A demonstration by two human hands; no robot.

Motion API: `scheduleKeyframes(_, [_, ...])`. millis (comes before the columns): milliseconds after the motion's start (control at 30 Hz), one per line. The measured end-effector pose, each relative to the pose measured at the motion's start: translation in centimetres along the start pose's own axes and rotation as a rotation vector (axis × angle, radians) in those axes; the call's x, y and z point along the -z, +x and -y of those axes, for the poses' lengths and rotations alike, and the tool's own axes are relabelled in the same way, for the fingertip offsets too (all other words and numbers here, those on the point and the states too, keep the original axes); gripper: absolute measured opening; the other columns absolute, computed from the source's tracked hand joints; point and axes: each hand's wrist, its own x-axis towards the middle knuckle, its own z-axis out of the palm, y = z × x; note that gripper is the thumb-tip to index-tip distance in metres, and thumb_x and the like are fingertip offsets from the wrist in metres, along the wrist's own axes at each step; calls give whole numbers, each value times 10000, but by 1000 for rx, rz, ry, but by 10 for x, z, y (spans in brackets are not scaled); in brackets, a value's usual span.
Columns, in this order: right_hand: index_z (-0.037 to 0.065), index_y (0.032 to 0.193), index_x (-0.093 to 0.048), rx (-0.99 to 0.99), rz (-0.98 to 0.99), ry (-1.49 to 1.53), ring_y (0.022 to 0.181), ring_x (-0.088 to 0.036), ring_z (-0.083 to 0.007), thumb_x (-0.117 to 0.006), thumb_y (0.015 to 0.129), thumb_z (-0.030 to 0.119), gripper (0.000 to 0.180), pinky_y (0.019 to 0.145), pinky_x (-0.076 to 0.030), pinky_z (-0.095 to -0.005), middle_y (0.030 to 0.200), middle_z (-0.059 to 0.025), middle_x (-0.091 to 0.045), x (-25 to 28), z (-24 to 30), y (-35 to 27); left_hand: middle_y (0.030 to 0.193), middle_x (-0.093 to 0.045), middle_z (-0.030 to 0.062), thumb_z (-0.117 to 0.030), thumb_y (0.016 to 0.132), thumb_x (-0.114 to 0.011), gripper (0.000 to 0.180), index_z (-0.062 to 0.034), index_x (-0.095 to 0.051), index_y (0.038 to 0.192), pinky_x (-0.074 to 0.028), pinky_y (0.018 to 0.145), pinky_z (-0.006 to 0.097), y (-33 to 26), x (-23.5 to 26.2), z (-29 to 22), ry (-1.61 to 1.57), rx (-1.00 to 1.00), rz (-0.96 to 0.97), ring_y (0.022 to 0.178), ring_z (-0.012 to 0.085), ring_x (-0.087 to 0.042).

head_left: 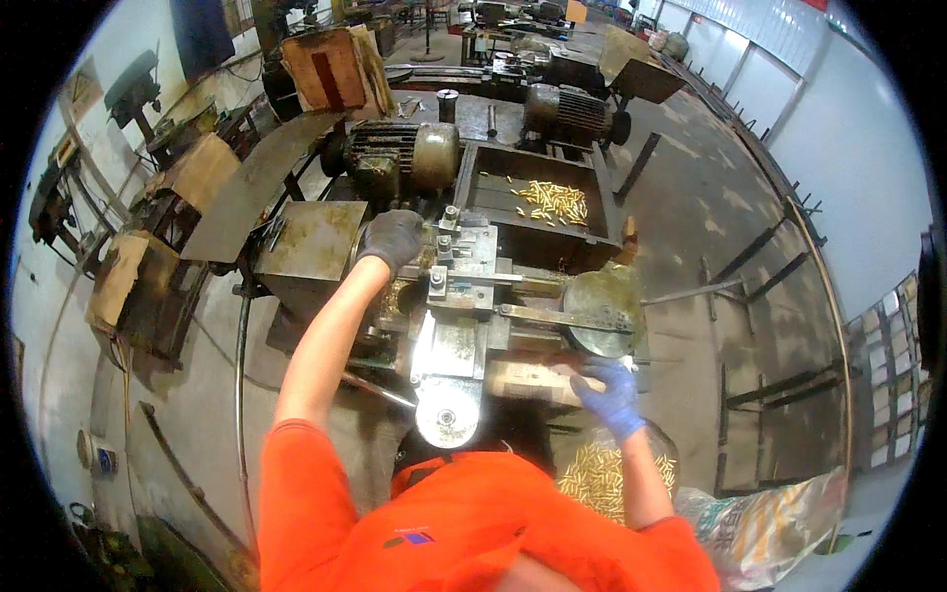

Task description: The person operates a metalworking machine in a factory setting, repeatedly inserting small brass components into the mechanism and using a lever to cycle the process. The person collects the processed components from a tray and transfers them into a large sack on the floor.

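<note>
While the left hand in a grey glove is closed around a part at the machine's far left edge, the right hand in a blue glove rests on a wooden block at its near edge, fingers half curled; brass pieces lie just below

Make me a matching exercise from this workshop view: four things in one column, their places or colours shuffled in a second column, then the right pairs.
Things:
1. left hand
2. right hand
3. metal tray
4. bin of brass pieces

Descriptions:
A. blue glove, at a wooden block
B. far side of the machine, a few brass pieces scattered inside
C. grey glove, on the machine
D. near the person's right elbow

Pairs: 1-C, 2-A, 3-B, 4-D
</note>
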Motion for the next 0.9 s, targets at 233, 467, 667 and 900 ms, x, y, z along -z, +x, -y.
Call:
scheduleKeyframes(233, [42, 771, -692, -50, 5, 2, 835, -623, -283, -759, 662, 239, 235, 781, -483, -358, 873, -137, -661, 5, -10, -12, 889, -641, 169, -209, 838, -561, 191, -90, -650, 959, -489, 713, 416, -1, 44, 15, -75, 33, -333, 819, 352, -610])
scheduleKeyframes(467, [5, 861, -676, -355, -29, 130, 773, -621, -226, -737, 701, 205, 263, 729, -501, -337, 870, -131, -662, 21, -72, -61, 877, -629, 182, -327, 815, -601, 353, -114, -606, 1098, -473, 681, 407, -65, 96, 35, -28, -45, -378, 789, 335, -611])
scheduleKeyframes(667, [30, 875, -687, -743, -28, -123, 762, -657, -256, -672, 723, 370, 373, 703, -503, -348, 838, -170, -669, 78, -106, -85, 1102, -613, 148, -197, 845, -578, 334, -78, -585, 1157, -466, 818, 359, -123, 81, 70, 22, 108, -94, 983, 287, -604])
scheduleKeyframes(900, [-11, 955, -666, -1172, -60, -118, 838, -634, -224, -650, 726, 375, 449, 772, -481, -336, 926, -163, -671, 116, -233, -205, 1209, -566, 157, -289, 921, -515, 419, -15, -518, 1238, -448, 878, 343, -121, 76, 129, -132, 63, -69, 1046, 242, -574])
